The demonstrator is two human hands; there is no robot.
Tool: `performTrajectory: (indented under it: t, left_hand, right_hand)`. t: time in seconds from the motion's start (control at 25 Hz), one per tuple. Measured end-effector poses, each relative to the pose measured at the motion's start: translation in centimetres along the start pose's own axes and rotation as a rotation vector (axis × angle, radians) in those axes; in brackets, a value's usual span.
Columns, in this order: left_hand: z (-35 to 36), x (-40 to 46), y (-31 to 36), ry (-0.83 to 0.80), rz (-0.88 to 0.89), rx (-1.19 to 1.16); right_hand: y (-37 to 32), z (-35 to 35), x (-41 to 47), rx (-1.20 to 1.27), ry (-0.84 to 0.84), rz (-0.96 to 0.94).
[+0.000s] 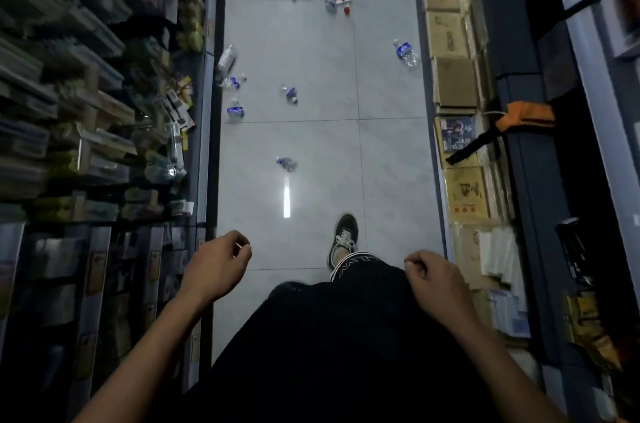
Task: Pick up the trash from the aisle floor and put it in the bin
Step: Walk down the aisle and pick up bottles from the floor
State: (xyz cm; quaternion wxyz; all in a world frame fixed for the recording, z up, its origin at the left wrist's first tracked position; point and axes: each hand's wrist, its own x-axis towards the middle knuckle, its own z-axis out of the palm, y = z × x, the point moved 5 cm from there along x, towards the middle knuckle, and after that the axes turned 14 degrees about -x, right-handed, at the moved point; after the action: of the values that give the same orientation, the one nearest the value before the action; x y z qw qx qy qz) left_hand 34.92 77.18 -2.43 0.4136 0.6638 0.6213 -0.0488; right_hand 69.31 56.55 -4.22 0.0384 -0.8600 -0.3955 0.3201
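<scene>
Left hand (216,263) and right hand (433,279) hang loosely curled, empty; stepping on the nearest bottle (286,163) could cause a slip.

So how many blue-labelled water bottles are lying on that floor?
5 that I can make out: nearest bottle, mid-aisle bottle, two by the left shelf, and one by the right-hand boxes. The far clutter is too blurred to count.
</scene>
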Motion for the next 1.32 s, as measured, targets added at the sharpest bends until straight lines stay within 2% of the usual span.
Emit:
performTrajectory:
  t: [0.28, 0.52, 0.68, 0.88, 1.0, 1.12, 1.32]
  left_hand:
    - [-3.0, 5.8, 3.6, 0.02, -0.177, -0.047]
    - [-7.2, 12.1, 3.9, 0.048, -0.288, -0.179]
    - [-12.2, 19.6, 4.7, 0.056, -0.283, -0.225]
    - [-18.2, 29.5, 7.2, 0.06, -0.205, -0.206]
    - [-20.4, 33.9, 8.6, 0.079, -0.219, -0.22]
    - [-21.3, 37.1, 10.1, 0.089, -0.283, -0.241]
    - [-20.6, 41.8, 13.7, 0.214, -0.484, -0.354]
  right_hand:
    - [-7.9, -9.0, 16.9, -0.091, -0.047, -0.148]
    - [-17.0, -13.1, 28.1, -0.163, -0.071, -0.249]
    - [-22.9, -14.4, 33.2, -0.189, -0.079, -0.235]
    - [-28.9, -15.2, 37.8, -0.233, -0.108, -0.294]
    - [-31.3, -16.3, 41.8, -0.275, -0.143, -0.337]
    - [-33.8, -17.4, 47.4, -0.331, -0.204, -0.414]
    - [-39.4, -19.2, 60.6, -0.481, -0.363, -0.606]
